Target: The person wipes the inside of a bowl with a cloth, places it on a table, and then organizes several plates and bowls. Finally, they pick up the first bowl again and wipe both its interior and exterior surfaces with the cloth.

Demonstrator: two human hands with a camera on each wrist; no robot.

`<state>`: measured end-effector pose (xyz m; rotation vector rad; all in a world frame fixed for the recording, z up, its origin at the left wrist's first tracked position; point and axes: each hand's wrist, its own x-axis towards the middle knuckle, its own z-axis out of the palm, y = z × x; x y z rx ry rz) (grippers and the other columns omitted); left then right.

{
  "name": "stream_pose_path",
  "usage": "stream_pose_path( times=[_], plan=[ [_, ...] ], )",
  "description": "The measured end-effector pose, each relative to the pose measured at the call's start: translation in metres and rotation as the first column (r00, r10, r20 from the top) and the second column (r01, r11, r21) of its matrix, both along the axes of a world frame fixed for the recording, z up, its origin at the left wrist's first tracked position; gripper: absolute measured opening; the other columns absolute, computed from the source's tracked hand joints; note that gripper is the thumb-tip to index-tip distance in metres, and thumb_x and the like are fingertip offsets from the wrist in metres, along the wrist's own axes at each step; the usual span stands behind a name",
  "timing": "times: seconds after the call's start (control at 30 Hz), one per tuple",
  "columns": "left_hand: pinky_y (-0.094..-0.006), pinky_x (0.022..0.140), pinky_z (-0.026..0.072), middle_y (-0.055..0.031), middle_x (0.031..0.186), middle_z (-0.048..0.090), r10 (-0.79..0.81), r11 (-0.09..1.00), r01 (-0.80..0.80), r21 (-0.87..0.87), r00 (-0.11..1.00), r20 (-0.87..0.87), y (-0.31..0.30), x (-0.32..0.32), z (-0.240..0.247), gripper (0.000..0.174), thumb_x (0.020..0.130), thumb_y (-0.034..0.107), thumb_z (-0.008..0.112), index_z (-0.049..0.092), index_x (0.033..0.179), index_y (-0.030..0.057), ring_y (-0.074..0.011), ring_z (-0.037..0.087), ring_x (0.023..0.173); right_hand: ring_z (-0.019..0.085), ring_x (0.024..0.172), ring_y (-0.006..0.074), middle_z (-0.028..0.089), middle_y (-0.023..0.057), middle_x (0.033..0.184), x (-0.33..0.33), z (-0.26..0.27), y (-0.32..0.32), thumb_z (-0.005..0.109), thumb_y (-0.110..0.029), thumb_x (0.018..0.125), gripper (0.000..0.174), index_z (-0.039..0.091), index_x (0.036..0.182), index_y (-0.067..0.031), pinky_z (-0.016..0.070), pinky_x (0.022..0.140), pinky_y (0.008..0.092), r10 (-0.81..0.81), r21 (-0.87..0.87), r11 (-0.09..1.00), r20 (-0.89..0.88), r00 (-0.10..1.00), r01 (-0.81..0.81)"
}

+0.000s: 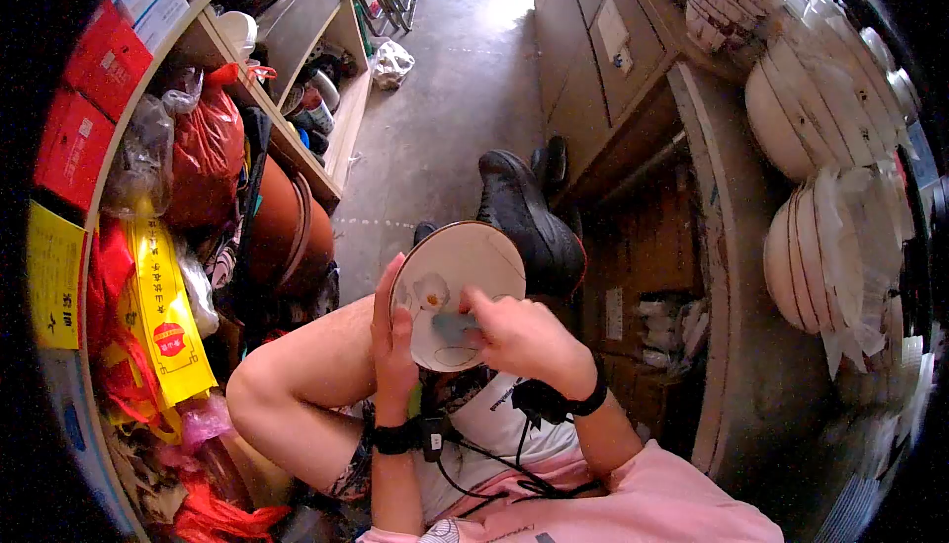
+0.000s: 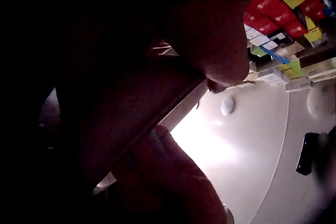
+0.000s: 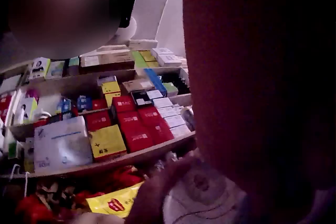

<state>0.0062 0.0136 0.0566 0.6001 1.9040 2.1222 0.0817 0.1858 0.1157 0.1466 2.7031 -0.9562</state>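
A round white plate (image 1: 484, 256) with a thin dark rim and a grey flower design is held up over the lap, tilted. My left hand (image 1: 395, 350) grips it by its left edge, thumb toward the front face; the left wrist view shows the dark plate edge between the thumb and fingers (image 2: 178, 166). My right hand (image 1: 529, 335) is over the plate's right side, fingers curled, with a blurred grey-blue cloth-like piece (image 1: 457, 330) beneath them against the plate's face. In the right wrist view part of the patterned plate (image 3: 197, 203) shows beside the dark hand.
At left, shelves (image 1: 232, 59) hold red boxes (image 1: 74, 143), a yellow packet (image 1: 163, 316) and bagged goods. Stacks of wrapped bowls (image 1: 801, 251) stand on the right, above a cabinet (image 1: 707, 276). A black shoe (image 1: 529, 222) and a white bag (image 1: 392, 65) are on the floor (image 1: 445, 98).
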Motion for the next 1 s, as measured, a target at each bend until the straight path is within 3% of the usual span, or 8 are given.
stream_pose_path(
  times=[0.03, 0.1, 0.2, 0.3, 0.53, 0.6, 0.73, 1.0],
  plan=[
    [-0.04, 0.12, 0.0276, -0.0134, 0.158, 0.041, 0.002, 1.0, -0.002, 0.003, 1.0, 0.0, 0.002, 0.0, 0.0, 0.056, 0.107, 0.034, 0.042, 0.038, 0.153, 0.0015, -0.0265, 0.038, 0.145, 0.067, 0.086, 0.0476, 0.07, 0.0245, 0.091, 0.0, -0.002, 0.004, 0.065, -0.017, 0.09, 0.034, 0.049, 0.119, -0.0061, 0.0531, 0.073, 0.0561, -0.064, 0.058, 0.996, 0.007, 0.998, 0.064],
    [-0.0437, 0.12, 0.0303, -0.0138, 0.156, 0.041, 0.056, 0.995, -0.057, -0.077, 0.998, -0.012, 0.005, 0.0, -0.001, 0.071, 0.103, 0.054, 0.046, 0.037, 0.154, 0.0057, -0.0291, 0.039, 0.143, 0.067, 0.086, 0.0477, 0.07, 0.0249, 0.09, -0.003, -0.002, 0.007, 0.064, -0.015, 0.091, 0.032, 0.048, 0.117, -0.0061, 0.0531, 0.073, 0.0557, -0.116, 0.081, 0.99, -0.022, 0.993, 0.118],
    [-0.0435, 0.12, 0.0296, -0.0138, 0.156, 0.041, 0.05, 0.998, -0.048, -0.05, 0.998, 0.041, 0.005, 0.0, -0.002, 0.069, 0.103, 0.052, 0.046, 0.037, 0.154, 0.0057, -0.0288, 0.039, 0.143, 0.067, 0.086, 0.047, 0.069, 0.0254, 0.089, -0.011, -0.006, 0.002, 0.064, -0.011, 0.091, 0.03, 0.046, 0.116, -0.0056, 0.053, 0.072, 0.0551, -0.226, 0.071, 0.969, -0.128, 0.966, 0.237],
    [-0.0421, 0.12, 0.0288, -0.0137, 0.157, 0.041, 0.031, 0.999, -0.03, -0.026, 0.999, 0.037, 0.005, 0.0, 0.001, 0.065, 0.105, 0.046, 0.044, 0.037, 0.154, 0.0043, -0.0281, 0.038, 0.144, 0.066, 0.085, 0.0467, 0.069, 0.0258, 0.089, -0.017, -0.015, -0.007, 0.064, -0.008, 0.091, 0.031, 0.045, 0.116, -0.0051, 0.0526, 0.07, 0.0546, -0.177, -0.034, 0.984, -0.257, 0.95, 0.174],
    [-0.0399, 0.12, 0.0282, -0.0134, 0.158, 0.04, -0.006, 1.0, 0.005, 0.025, 1.0, 0.02, 0.001, -0.003, 0.0, 0.058, 0.108, 0.038, 0.042, 0.038, 0.154, 0.0023, -0.0267, 0.038, 0.145, 0.066, 0.085, 0.0478, 0.069, 0.0259, 0.088, -0.009, -0.006, -0.011, 0.062, -0.012, 0.094, 0.03, 0.045, 0.118, -0.0051, 0.0511, 0.072, 0.0563, 0.031, -0.055, 0.998, -0.11, 0.993, -0.037],
    [-0.0399, 0.12, 0.0285, -0.0132, 0.158, 0.04, -0.022, 1.0, 0.022, 0.018, 1.0, 0.009, 0.001, -0.001, 0.006, 0.058, 0.108, 0.038, 0.042, 0.037, 0.154, 0.0024, -0.0264, 0.038, 0.145, 0.069, 0.079, 0.0472, 0.07, 0.0254, 0.084, -0.007, -0.011, -0.001, 0.065, -0.013, 0.087, 0.049, 0.043, 0.131, -0.0058, 0.0552, 0.067, 0.0581, 0.078, -0.063, 0.994, -0.114, 0.99, -0.086],
    [-0.0397, 0.12, 0.0286, -0.0132, 0.158, 0.04, -0.008, 1.0, 0.007, 0.007, 1.0, 0.013, 0.002, -0.001, 0.004, 0.058, 0.108, 0.038, 0.042, 0.037, 0.154, 0.0026, -0.0265, 0.038, 0.145, 0.065, 0.088, 0.0489, 0.069, 0.0271, 0.091, -0.01, -0.001, 0.008, 0.062, -0.014, 0.096, 0.027, 0.045, 0.116, -0.0056, 0.052, 0.074, 0.0554, -0.101, -0.035, 0.994, -0.076, 0.992, 0.099],
    [-0.0397, 0.12, 0.0278, -0.0129, 0.159, 0.039, -0.028, 0.998, 0.027, 0.05, 0.999, 0.015, 0.002, -0.004, -0.002, 0.059, 0.108, 0.037, 0.043, 0.037, 0.154, 0.0019, -0.026, 0.037, 0.146, 0.065, 0.09, 0.0485, 0.069, 0.0272, 0.094, -0.014, -0.006, 0.0, 0.063, -0.014, 0.096, 0.029, 0.044, 0.117, -0.0054, 0.0515, 0.075, 0.0551, -0.002, -0.108, 0.994, -0.112, 0.994, -0.01]
  ],
)
